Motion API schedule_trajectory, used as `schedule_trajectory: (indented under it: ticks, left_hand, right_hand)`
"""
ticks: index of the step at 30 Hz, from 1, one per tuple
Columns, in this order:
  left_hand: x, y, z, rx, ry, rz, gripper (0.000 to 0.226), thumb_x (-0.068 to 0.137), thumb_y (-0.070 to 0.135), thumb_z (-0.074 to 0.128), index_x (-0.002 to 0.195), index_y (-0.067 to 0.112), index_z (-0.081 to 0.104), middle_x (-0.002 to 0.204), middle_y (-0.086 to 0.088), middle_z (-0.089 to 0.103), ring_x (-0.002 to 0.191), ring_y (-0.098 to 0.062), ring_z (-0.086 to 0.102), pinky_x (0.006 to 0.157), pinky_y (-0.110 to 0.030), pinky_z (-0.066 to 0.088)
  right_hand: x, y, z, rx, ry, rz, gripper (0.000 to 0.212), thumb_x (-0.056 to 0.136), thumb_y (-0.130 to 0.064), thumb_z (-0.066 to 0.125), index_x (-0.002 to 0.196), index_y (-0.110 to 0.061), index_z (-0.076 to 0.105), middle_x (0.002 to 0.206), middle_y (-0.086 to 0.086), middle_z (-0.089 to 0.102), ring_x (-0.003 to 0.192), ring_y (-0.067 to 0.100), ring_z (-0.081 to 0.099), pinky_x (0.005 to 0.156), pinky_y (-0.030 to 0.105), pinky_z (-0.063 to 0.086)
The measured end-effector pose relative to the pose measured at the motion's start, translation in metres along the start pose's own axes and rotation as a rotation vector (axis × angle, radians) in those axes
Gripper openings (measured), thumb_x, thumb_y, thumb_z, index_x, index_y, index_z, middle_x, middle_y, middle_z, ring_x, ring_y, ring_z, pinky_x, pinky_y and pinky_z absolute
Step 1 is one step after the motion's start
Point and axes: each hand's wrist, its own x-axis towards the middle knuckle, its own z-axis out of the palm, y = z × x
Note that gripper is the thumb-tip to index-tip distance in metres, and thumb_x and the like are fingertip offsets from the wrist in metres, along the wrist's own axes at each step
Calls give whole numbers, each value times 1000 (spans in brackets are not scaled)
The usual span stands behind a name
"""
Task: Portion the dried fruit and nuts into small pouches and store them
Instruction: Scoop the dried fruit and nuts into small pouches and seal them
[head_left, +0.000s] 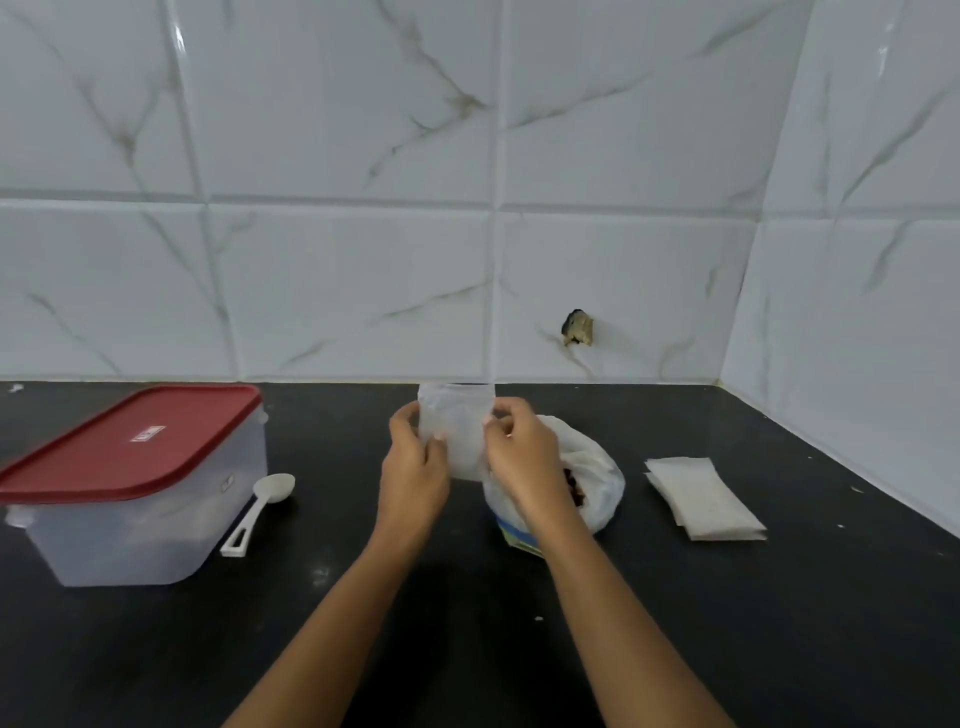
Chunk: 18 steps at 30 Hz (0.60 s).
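A small translucent pouch is held upright above the black counter, pinched on both sides. My left hand grips its left edge and my right hand pinches its right edge near the top. Behind my right hand sits an open plastic bag with dark dried fruit showing inside. A stack of flat empty pouches lies to the right. A white plastic spoon lies on the counter at the left. I cannot tell whether the held pouch has anything in it.
A clear storage box with a red lid stands at the left, its lid on. The black counter ends at a white tiled wall behind and on the right. A dark hole marks one tile.
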Motion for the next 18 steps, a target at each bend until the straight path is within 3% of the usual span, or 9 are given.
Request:
schedule_trajectory:
  ticks: [2,5,8,12,18]
  left_hand:
    - [2,-16,-6,-71,19,-96,42,96,9,39,136,16,30,113,2,49,97,-16,54,88,-44,52]
    - [3,-33,-5,-213,43,-295,37,93,4,38,129,15,34,105,-3,54,96,-24,59,84,-44,54]
    - [4,-41,-1,-192,50,-318,39,94,4,38,132,13,33,106,-3,54,92,-20,59,78,-38,53]
    - [2,-43,-2,-110,10,-278,43,95,4,37,136,13,30,104,1,49,81,-8,53,71,-27,49]
    - [-4,-42,-3,-61,-42,-251,44,96,6,37,139,14,26,115,-3,49,98,-16,52,79,-30,45]
  right_hand:
    - [-4,5,17,-341,9,-116,26,95,-17,38,118,-14,51,107,3,60,100,20,56,81,28,42]
    - [-11,17,27,-783,26,-292,29,94,-21,40,119,-19,54,122,-1,56,119,24,44,98,41,24]
    - [-14,25,25,-877,-62,-279,30,94,-22,40,120,-21,56,135,-3,47,132,27,30,106,50,12]
    - [-13,34,22,-919,-166,-207,31,96,-21,38,123,-25,54,149,-8,28,139,25,16,107,53,16]
    - [-18,39,17,-926,-198,-170,31,95,-16,41,123,-21,53,151,-7,22,141,25,12,108,52,20]
